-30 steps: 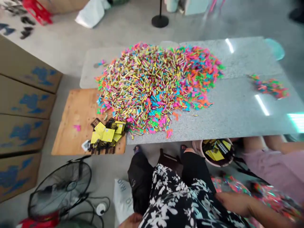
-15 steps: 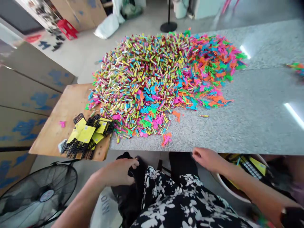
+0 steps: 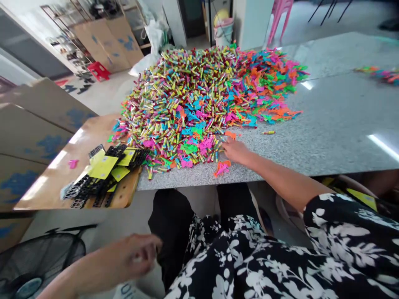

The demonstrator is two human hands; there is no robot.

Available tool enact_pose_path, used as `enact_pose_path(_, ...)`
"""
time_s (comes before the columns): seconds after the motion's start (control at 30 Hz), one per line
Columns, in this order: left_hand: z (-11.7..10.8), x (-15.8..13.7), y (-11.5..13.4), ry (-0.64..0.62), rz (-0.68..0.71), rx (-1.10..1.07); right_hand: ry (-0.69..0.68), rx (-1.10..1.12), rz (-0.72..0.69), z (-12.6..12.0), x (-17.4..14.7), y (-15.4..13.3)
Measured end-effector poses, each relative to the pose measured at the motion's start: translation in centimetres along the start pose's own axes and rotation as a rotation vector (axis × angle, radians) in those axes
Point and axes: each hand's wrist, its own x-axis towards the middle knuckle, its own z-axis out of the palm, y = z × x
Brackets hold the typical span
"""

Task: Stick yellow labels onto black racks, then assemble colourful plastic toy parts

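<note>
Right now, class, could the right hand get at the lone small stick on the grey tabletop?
Probably yes: the right hand is nearby, and the small stick lies apart from the pile, with no visible obstacle.

Workshop, small-goods type. One long speckled table (image 3: 330, 133), heaped with small bright pieces (image 3: 177, 99) (far too many for a household). One pile of black grids and yellow cards (image 3: 104, 168). Large brown cartons (image 3: 34, 145), blue-marked, ranged at left. Open shelving (image 3: 64, 27) beyond. One caged black fan (image 3: 40, 257). Plain grey floor (image 3: 116, 93).
</note>
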Motion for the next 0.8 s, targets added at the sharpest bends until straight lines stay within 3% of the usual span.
enact_pose_path(0.07, 1.1, 2.1, 0.8, 0.031, 0.084, -0.078, 0.030, -0.025, 0.052, -0.6, -1.0, 0.4)
enact_pose_path(0.2, 2.3, 11.9, 6.5, 0.362, 0.275, -0.129, 0.082, -0.088, 0.173, -1.9, -3.7, 0.3)
enact_pose_path(0.33, 2.9, 20.8, 13.5, 0.661, 0.190, 0.013, 0.154, -0.157, 0.275, -3.0, -8.4, 0.0)
enact_pose_path(0.43, 3.3, 25.1, 16.8, 0.744, 0.139, 0.193, 0.234, -0.094, 0.320, -3.0, -12.1, 0.9)
enact_pose_path(0.53, 3.4, 27.7, 17.8, 0.764, 0.131, 0.309, 0.291, 0.029, 0.371, -2.7, -15.8, 1.9)
enact_pose_path(0.63, 3.4, 28.1, 17.5, 0.777, 0.184, 0.342, 0.347, 0.163, 0.419, -2.3, -18.9, 2.4)
enact_pose_path(0.8, 3.4, 27.4, 16.7, 0.739, 0.326, 0.332, 0.435, 0.363, 0.373, -2.4, -19.2, 3.4)
